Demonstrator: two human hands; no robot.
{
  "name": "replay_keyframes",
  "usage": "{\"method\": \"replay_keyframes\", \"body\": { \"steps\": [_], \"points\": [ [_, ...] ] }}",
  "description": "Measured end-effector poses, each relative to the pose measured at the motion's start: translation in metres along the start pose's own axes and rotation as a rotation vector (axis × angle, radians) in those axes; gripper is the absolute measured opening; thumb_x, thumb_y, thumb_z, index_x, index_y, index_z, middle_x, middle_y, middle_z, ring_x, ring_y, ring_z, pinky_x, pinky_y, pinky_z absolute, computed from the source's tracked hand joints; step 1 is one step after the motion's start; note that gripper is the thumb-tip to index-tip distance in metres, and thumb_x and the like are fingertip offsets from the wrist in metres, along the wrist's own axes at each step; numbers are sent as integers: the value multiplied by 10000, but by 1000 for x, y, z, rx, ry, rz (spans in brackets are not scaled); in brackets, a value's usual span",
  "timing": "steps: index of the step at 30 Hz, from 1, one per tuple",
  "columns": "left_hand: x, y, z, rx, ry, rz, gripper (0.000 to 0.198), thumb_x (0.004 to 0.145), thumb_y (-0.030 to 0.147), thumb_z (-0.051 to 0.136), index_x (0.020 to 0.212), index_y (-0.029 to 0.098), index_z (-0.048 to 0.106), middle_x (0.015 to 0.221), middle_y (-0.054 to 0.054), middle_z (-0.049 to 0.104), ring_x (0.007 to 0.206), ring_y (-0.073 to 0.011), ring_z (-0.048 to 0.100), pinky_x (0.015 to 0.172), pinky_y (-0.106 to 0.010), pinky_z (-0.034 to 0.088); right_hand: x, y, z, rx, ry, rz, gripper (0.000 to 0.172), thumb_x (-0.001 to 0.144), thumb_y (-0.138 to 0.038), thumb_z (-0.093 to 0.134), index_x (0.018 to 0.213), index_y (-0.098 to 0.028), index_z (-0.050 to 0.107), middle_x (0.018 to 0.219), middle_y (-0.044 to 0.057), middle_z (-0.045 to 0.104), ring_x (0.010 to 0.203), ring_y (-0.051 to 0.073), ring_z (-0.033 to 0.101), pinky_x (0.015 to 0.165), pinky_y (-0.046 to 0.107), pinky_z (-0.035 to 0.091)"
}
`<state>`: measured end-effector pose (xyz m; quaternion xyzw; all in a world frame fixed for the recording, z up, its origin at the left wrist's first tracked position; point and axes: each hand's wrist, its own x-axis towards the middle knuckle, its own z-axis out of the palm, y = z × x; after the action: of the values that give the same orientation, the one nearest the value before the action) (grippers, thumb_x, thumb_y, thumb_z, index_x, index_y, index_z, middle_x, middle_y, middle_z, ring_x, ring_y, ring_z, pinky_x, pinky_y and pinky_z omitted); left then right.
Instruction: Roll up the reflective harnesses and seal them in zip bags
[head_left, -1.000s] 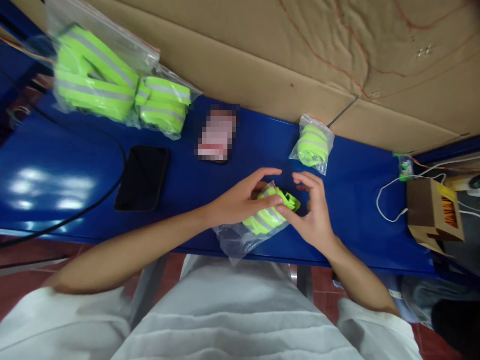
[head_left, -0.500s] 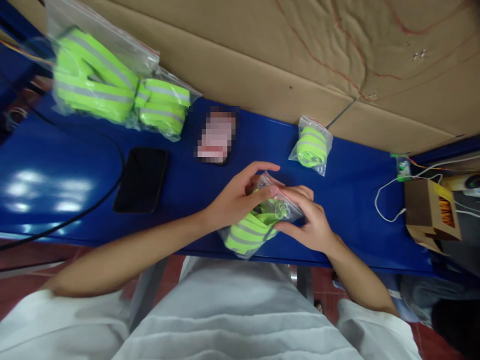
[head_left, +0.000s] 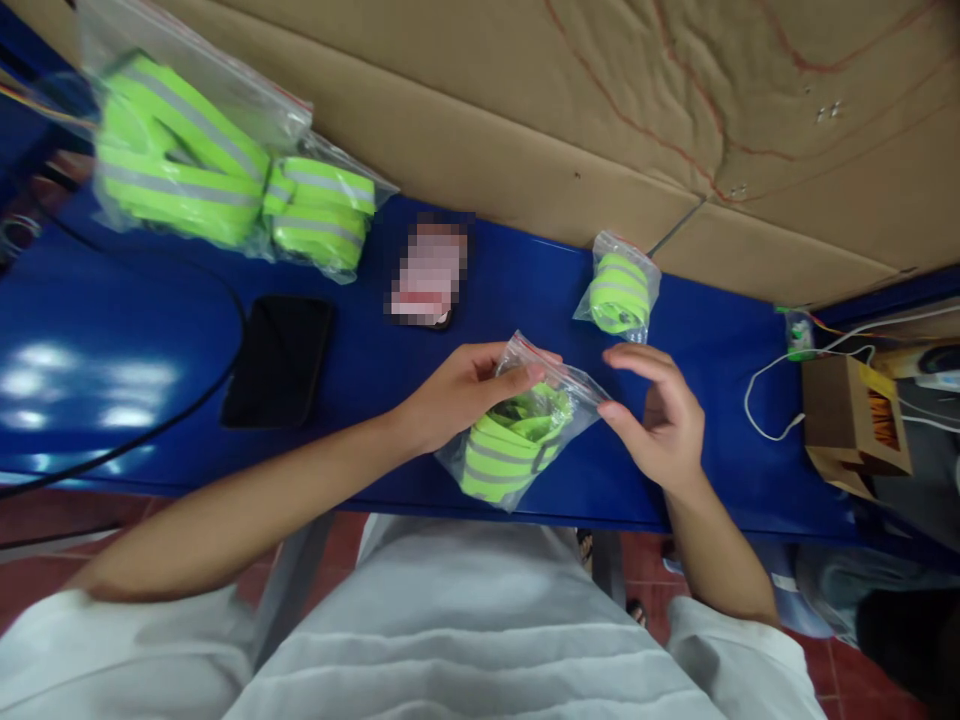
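Note:
A clear zip bag (head_left: 574,378) holds a coiled neon-yellow strap (head_left: 501,462) with grey reflective stripes, near the front edge of the blue table. My left hand (head_left: 474,388) pinches the bag's top edge, thumb in front and fingers behind. At the bag's right corner is my right hand (head_left: 664,425), its fingers and thumb spread apart. Its thumb tip is right by the corner; whether it touches the plastic I cannot tell. Behind that hand, against the cardboard, stands a smaller zip bag (head_left: 619,292) with a rolled strap of the same kind.
Two larger bagged straps (head_left: 180,170) (head_left: 319,215) lean at the back left. A dark phone (head_left: 277,362) and another phone with a blurred-out screen (head_left: 427,270) lie on the blue table (head_left: 367,350). A black cable crosses the left side. A cardboard box (head_left: 847,410) and white cable (head_left: 750,400) are at right.
My right hand has let go of the bag's top edge and moved right, its fingers opening. My left hand keeps its pinch on the bag, whose zip edge now shows more fully.

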<state>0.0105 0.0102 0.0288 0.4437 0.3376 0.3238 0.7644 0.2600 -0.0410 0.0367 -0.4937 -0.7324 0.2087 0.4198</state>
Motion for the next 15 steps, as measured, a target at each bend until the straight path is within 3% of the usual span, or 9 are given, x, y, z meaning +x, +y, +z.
{"method": "replay_keyframes", "body": {
  "steps": [2, 5, 7, 11, 15],
  "points": [
    [0, 1, -1, -15, 5, 14, 430, 843, 537, 815, 1073, 174, 818, 1236, -109, 769, 1178, -288, 702, 1020, -358, 557, 1, 2, -1, 71, -46, 126, 426, 875, -490, 798, 1214, -247, 707, 1168, 92, 746, 1092, 279, 693, 948, 439, 551],
    [0, 2, -3, -41, 0, 0, 439, 882, 544, 772, 1126, 180, 811, 1260, -111, 760, 1149, -284, 717, 972, -352, 580, 3, 5, -2, 248, -197, 354, 256, 890, -457, 798, 980, -225, 738, 857, 25, 752, 762, 173, 685, 719, 306, 545],
    [0, 3, -4, -6, 20, 28, 429, 907, 550, 742, 1115, 183, 819, 1281, -106, 752, 1160, -284, 713, 998, -359, 569, 5, 7, -2, 348, -189, 442, 246, 886, -434, 806, 842, -211, 713, 732, -1, 713, 660, 134, 639, 639, 258, 507],
    [1, 3, -7, 114, 57, 96, 392, 934, 535, 714, 1091, 195, 830, 1268, -89, 759, 1235, -282, 679, 1098, -374, 520, 9, 11, -5, 440, -168, 536, 260, 845, -422, 847, 813, -199, 717, 708, -2, 704, 654, 124, 638, 627, 238, 505],
    [3, 2, -13, 84, 76, 97, 391, 943, 523, 706, 1140, 202, 813, 1281, -94, 753, 1254, -288, 672, 1031, -357, 560, 12, 14, -11, 444, -134, 601, 265, 819, -425, 867, 819, -195, 737, 727, 13, 718, 664, 130, 650, 628, 240, 519]
  ]
}}
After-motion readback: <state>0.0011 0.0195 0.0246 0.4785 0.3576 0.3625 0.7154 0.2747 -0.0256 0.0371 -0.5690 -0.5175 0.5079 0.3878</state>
